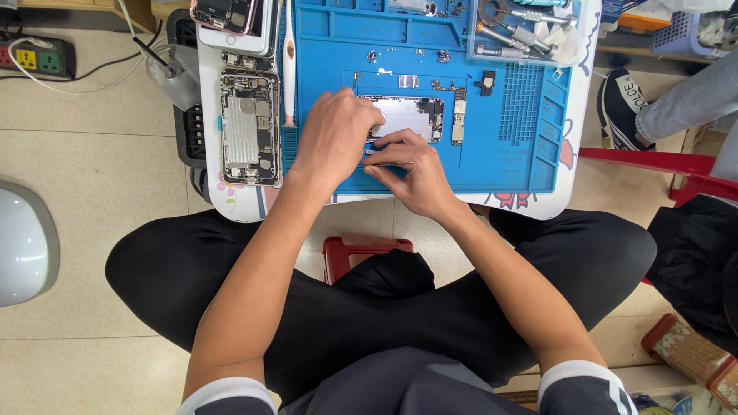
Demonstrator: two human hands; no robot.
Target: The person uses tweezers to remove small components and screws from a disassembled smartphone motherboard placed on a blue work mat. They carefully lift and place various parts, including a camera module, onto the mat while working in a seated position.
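Blue repair mat [530, 123] on a small table, opened phone housing [407, 117] lying on it just beyond both hands, left hand [334, 138] covering its near-left corner with fingers curled together, right hand [411, 173] pinching thin tweezers [384, 163] beside its near edge, second opened phone [248, 127] left.
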